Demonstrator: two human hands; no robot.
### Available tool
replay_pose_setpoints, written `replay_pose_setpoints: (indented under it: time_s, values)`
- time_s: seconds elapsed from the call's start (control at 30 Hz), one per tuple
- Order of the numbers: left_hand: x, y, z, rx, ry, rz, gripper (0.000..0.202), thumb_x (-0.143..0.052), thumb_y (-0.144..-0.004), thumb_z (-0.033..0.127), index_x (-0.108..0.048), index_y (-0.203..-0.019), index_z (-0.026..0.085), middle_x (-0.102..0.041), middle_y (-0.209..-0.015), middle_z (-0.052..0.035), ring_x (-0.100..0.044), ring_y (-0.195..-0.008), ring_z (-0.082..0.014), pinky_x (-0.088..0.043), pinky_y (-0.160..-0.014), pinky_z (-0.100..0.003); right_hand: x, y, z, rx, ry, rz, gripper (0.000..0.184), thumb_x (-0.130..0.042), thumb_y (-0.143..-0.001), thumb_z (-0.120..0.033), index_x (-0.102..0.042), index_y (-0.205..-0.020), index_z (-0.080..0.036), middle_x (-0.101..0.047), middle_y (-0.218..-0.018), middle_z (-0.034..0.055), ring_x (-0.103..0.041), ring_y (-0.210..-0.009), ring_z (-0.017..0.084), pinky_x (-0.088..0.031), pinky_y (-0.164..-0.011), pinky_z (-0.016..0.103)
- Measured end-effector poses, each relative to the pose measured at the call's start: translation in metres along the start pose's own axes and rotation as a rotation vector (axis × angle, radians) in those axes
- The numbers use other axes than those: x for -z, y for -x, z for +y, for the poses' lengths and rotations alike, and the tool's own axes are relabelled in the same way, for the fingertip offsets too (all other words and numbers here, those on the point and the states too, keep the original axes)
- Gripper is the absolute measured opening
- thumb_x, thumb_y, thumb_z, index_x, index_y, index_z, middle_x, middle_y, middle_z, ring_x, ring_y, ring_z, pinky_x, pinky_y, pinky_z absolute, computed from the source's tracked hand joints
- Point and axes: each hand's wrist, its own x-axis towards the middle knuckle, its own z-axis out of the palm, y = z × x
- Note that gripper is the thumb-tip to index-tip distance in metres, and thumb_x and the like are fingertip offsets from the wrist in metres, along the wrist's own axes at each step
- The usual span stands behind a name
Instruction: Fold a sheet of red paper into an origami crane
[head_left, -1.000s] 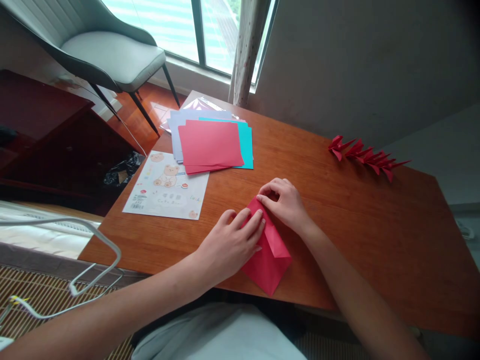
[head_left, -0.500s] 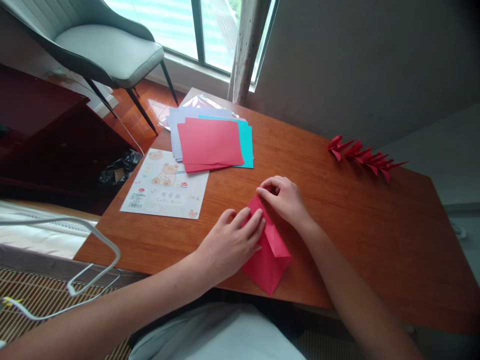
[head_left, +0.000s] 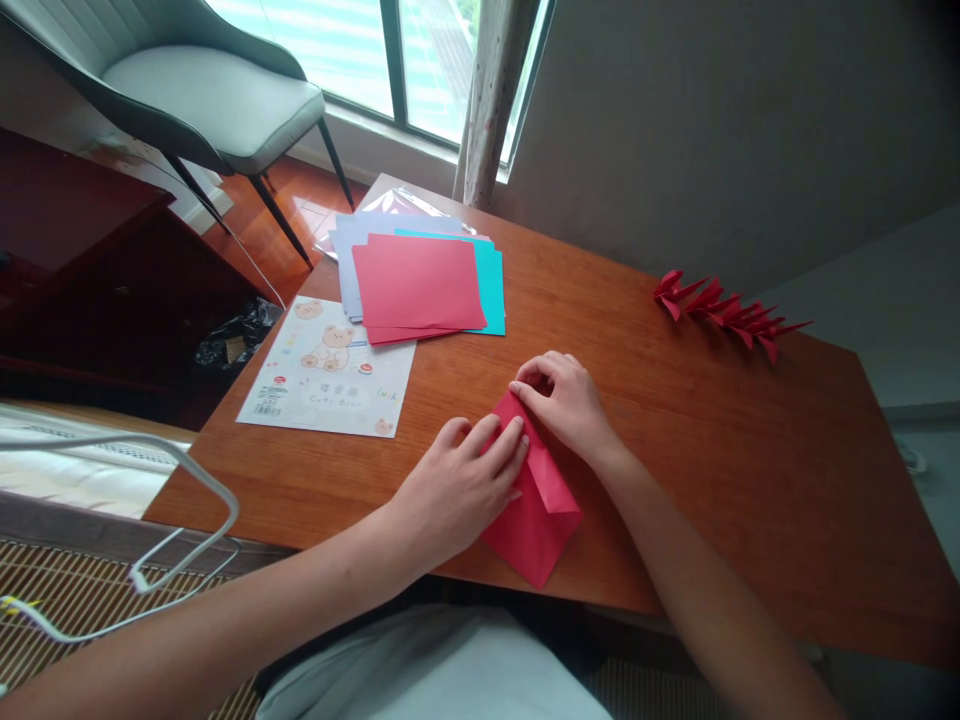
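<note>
A partly folded sheet of red paper [head_left: 534,533] lies near the table's front edge, one point toward me and a folded flap along its right side. My left hand [head_left: 469,485] rests over the paper's left part, its fingers a little apart and pressing down. At the far tip of the sheet, my right hand [head_left: 562,400] is closed, with thumb and index finger pinching the corner. The left hand covers part of the sheet.
Red, blue and pale sheets [head_left: 420,282] are stacked at the back left, beside a printed bear sheet [head_left: 322,385]. Several folded red paper pieces [head_left: 727,312] line the far right edge. A white hanger [head_left: 225,500] is left of the wooden table [head_left: 720,480].
Both hands keep almost the same place on the red paper. The whole view has shifted very slightly.
</note>
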Motion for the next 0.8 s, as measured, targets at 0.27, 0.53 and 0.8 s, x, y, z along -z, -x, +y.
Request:
replay_pose_setpoints:
  time_s: [0.27, 0.53, 0.8]
  values:
    - [0.000, -0.001, -0.001, -0.004, -0.011, -0.011, 0.045, -0.037, -0.105, 0.041, -0.057, -0.140, 0.020, -0.053, -0.151, -0.0063, -0.049, -0.126, -0.0266, -0.044, -0.094, -0.043, 0.013, 0.004, 0.009, 0.183, -0.073, -0.057, 0.010, -0.069, -0.091, -0.027, -0.064, -0.083, -0.023, -0.066, -0.083, 0.0010, -0.056, -0.081, 0.019, -0.044, -0.076, 0.033]
    - [0.003, -0.002, -0.001, -0.005, -0.017, -0.026, 0.045, -0.038, -0.105, 0.040, -0.055, -0.143, 0.021, -0.053, -0.151, -0.0074, -0.050, -0.127, -0.0266, -0.044, -0.093, -0.043, 0.037, 0.034, 0.018, 0.247, -0.067, -0.218, 0.014, -0.075, -0.086, -0.028, -0.062, -0.089, -0.023, -0.065, -0.090, 0.0018, -0.055, -0.088, 0.020, -0.046, -0.080, 0.034]
    - [0.003, -0.002, -0.002, -0.010, -0.039, -0.012, 0.043, -0.039, -0.105, 0.041, -0.058, -0.139, 0.022, -0.054, -0.150, -0.0068, -0.050, -0.127, -0.0264, -0.043, -0.092, -0.041, 0.041, 0.036, 0.024, 0.264, -0.052, -0.272, 0.017, -0.077, -0.085, -0.029, -0.063, -0.092, -0.024, -0.065, -0.094, 0.0022, -0.055, -0.089, 0.020, -0.047, -0.081, 0.034]
